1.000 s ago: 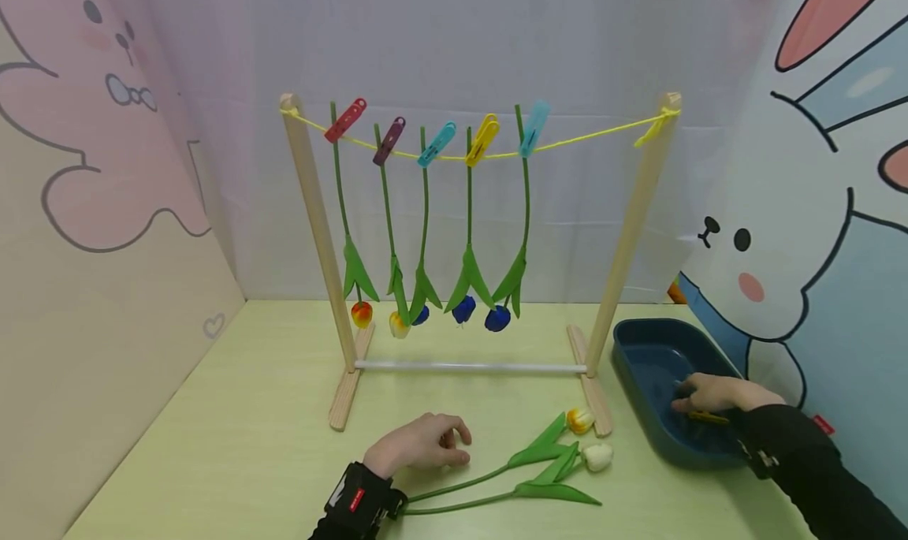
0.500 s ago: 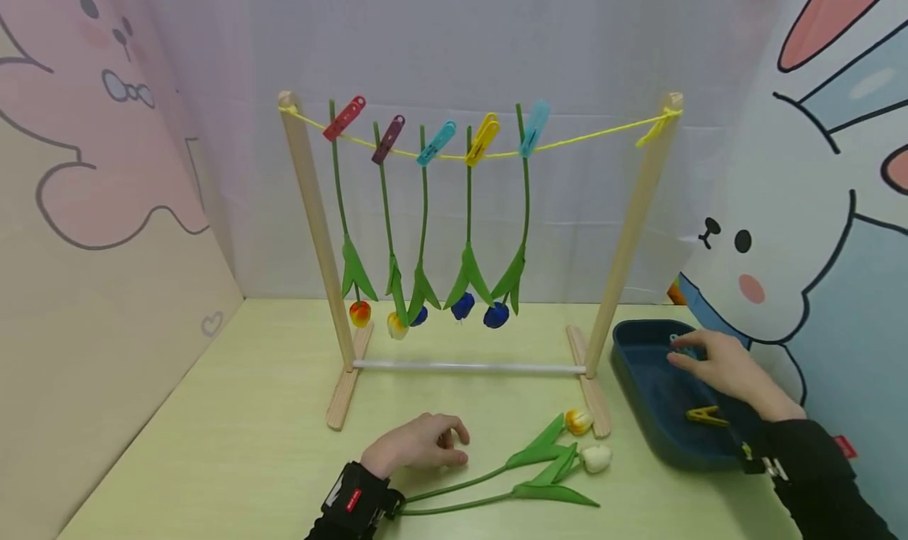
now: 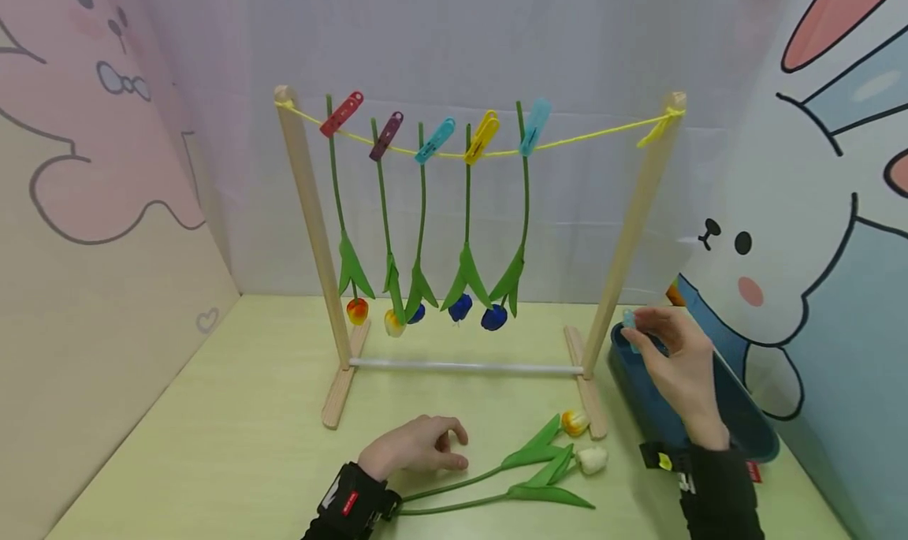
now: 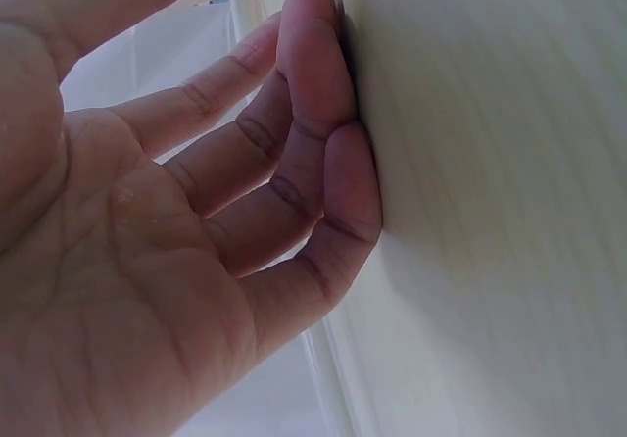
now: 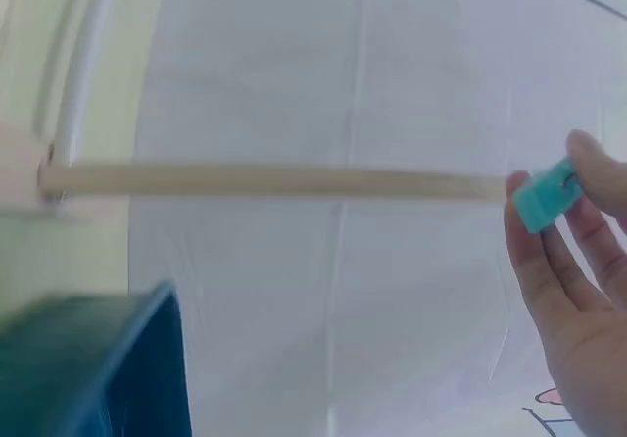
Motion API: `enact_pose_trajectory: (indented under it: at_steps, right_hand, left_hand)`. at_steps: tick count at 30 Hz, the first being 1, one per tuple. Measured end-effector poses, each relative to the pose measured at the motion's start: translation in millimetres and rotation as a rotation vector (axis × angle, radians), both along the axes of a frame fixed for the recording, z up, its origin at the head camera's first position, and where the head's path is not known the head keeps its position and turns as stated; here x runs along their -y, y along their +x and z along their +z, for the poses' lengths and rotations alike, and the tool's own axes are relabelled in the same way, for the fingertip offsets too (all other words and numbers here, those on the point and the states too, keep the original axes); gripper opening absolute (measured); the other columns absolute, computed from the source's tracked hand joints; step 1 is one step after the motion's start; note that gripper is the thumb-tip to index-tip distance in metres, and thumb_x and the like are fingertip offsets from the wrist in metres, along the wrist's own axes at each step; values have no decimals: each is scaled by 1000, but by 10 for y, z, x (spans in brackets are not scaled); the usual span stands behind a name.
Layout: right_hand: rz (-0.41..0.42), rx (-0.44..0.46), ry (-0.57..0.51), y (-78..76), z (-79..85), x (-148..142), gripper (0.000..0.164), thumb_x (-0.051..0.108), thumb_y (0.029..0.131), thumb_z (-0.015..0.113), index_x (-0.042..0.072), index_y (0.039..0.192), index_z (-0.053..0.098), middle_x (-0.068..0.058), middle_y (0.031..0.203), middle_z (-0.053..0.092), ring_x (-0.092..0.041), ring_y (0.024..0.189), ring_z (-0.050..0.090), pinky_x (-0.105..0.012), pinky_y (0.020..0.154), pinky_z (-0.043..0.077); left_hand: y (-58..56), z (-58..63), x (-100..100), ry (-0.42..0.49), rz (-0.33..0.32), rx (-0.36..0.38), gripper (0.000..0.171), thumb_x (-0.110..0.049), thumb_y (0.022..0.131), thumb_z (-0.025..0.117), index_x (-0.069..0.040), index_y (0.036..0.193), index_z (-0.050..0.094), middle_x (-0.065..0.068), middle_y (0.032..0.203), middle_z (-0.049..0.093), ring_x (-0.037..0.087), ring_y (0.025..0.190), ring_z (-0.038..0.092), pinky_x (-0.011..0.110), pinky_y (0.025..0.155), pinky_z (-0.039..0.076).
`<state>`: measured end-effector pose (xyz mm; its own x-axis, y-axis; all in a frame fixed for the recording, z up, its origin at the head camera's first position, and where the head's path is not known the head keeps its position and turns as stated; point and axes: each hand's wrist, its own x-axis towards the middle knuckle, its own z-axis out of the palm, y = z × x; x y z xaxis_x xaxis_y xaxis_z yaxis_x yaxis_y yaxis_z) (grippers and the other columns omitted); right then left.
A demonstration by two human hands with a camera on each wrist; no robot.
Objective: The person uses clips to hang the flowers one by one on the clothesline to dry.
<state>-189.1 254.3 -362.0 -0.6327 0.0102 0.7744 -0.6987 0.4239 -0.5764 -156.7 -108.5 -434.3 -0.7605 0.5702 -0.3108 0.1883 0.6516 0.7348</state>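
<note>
Between thumb and fingers, my right hand [image 3: 677, 366] pinches a light blue clothespin [image 5: 545, 200], raised over the left rim of the dark blue tub [image 3: 638, 394]. My left hand [image 3: 414, 445] rests on the table, fingers loosely bent and holding nothing; in the left wrist view its fingertips touch the tabletop [image 4: 490, 221]. Beside it lie two tulips, one with a yellow-orange bloom [image 3: 574, 423] and one with a white bloom [image 3: 592, 460]. Several tulips hang bloom-down from a yellow line [image 3: 596, 135], clipped by red [image 3: 342, 113], purple [image 3: 386, 135], yellow [image 3: 482, 137] and light blue clothespins [image 3: 535, 126].
A wooden frame carries the line, with a left post [image 3: 312, 225], a right post [image 3: 631, 244] and a white crossbar [image 3: 461, 366] low down. Behind it hangs a pale curtain [image 3: 582, 225]. Side panels with cartoon animals border the table left and right.
My right hand has risen out of the tub and moved left, bringing the light blue clothespin with it. A yellow clothespin seen in the tub is now hidden. The left hand stays put.
</note>
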Motion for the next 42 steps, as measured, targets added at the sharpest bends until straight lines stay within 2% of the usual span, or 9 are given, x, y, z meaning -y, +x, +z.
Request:
enact_pose_trajectory:
  at_steps: [6, 12, 16, 21, 27, 31, 34, 38, 42]
  right_hand:
    - [98, 30, -76, 68, 7, 212, 57, -31, 77, 63, -16, 131, 54, 17, 123, 64, 5, 99, 65, -7, 91, 49]
    - [88, 200, -297, 102, -2, 251, 45, -26, 82, 63, -16, 126, 60, 11, 103, 71, 1, 92, 68, -9, 79, 54]
    - [202, 242, -427, 128, 3, 236, 41, -21, 87, 61, -15, 127, 60, 1, 104, 72, -7, 91, 72, -16, 78, 57]
    - [288, 238, -433, 139, 12, 222, 35, -15, 94, 57, -14, 129, 58, -2, 111, 67, -9, 91, 71, -18, 84, 57]
    - [184, 290, -426, 122, -7, 232, 23, -9, 99, 52, -17, 119, 60, -1, 113, 55, -8, 80, 58, -15, 75, 48]
    - [133, 325, -449, 104, -22, 228, 22, -1, 104, 49, -15, 113, 63, 2, 98, 55, -12, 76, 48, -19, 72, 40]
    - [179, 318, -498, 94, -23, 223, 26, 7, 107, 46, -10, 114, 65, 4, 90, 56, -15, 76, 44, -23, 72, 36]
    - [278, 259, -555, 75, -39, 218, 31, 14, 109, 41, -4, 115, 65, 0, 98, 61, -18, 76, 42, -27, 72, 30]
    - [269, 250, -567, 69, -50, 218, 34, 17, 109, 39, -3, 111, 66, -3, 94, 58, -17, 74, 40, -29, 72, 27]
  left_hand:
    - [23, 43, -11, -4, -9, 27, 36, -22, 84, 83, -12, 114, 65, -4, 77, 58, 8, 67, 49, 22, 62, 36]
    - [90, 105, -58, -28, 10, 19, 32, -15, 77, 88, -12, 100, 66, 0, 79, 55, 11, 71, 47, 24, 65, 37]
    - [144, 121, -99, -85, 14, -29, 26, -13, 76, 88, -15, 89, 66, -1, 80, 55, 11, 74, 46, 26, 67, 38]
    - [173, 135, -133, -138, 17, -66, 20, -11, 75, 87, -15, 80, 67, -3, 82, 55, 11, 78, 46, 26, 69, 39]
    - [178, 109, -128, -123, 41, -70, 17, -8, 76, 83, -16, 71, 68, -7, 76, 55, 9, 72, 46, 25, 65, 37]
    - [159, 92, -122, -104, 26, -85, 16, -4, 76, 78, -15, 69, 69, -8, 70, 56, 6, 67, 46, 23, 62, 38]
    - [152, 91, -128, -107, 5, -115, 15, -4, 78, 77, -14, 70, 70, -9, 68, 56, 5, 64, 46, 22, 60, 39]
    - [152, 104, -134, -129, -18, -153, 12, -5, 82, 76, -13, 73, 72, -9, 70, 57, 4, 64, 46, 21, 61, 40]
    - [156, 124, -127, -139, -17, -165, 10, -8, 85, 75, -13, 76, 72, -9, 71, 58, 3, 65, 47, 21, 61, 41]
